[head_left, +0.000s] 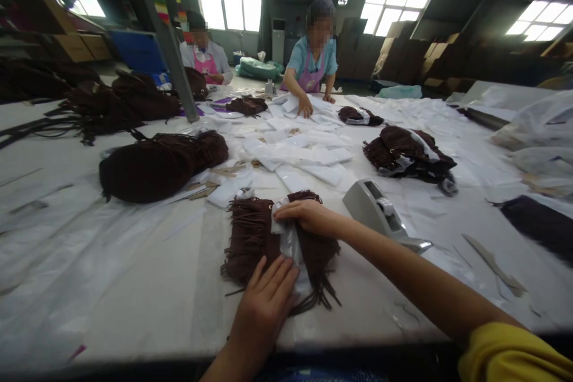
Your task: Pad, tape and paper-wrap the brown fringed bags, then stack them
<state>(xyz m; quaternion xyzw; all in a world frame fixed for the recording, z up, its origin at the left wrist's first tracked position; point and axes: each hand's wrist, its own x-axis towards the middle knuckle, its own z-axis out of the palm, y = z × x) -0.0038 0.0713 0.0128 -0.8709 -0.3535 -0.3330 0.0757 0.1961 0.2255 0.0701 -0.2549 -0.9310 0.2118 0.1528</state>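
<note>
A dark brown fringed bundle [250,230], which looks like a folded bag, lies in front of me with loose strands hanging at its lower right. Clear plastic [290,245] and a white piece run down its middle. My left hand [266,298] rests on the bundle's lower edge, fingers stretched out over the plastic. From the right, my right hand [308,215] reaches across the top, its fingers extended flat over the white piece; what is beneath the fingertips is hidden. A grey tape dispenser [373,209] stands just beyond my right forearm.
Another brown bag [152,167] lies at left, near a metal post [179,59]. A wrapped brown bundle [407,152] sits at right, above scissors-like flat brown scrap [492,265]. White packets [308,155] spread mid-table. Two people work across the table.
</note>
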